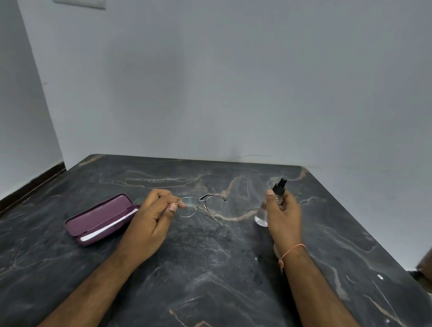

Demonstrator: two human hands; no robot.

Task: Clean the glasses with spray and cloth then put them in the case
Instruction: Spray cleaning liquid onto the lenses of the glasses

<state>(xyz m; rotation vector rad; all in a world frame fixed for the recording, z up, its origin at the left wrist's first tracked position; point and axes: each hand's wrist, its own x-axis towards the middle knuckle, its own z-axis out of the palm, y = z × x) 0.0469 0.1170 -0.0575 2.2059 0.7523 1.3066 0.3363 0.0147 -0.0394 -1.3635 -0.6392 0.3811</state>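
left hand (154,217) pinched on the glasses (202,205), held over the middle of the dark counter (204,275). right hand (283,212) at 3 o'clock of them, wrapped round the clear spray bottle (277,191), nozzle up. purple case (99,219) lying open at 9 o'clock.

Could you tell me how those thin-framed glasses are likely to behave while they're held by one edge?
The glasses have a very thin wire frame, so they probably weigh little and flex easily. The left hand pinches only one lens rim, so they may wobble. The lenses likely smudge or scratch.
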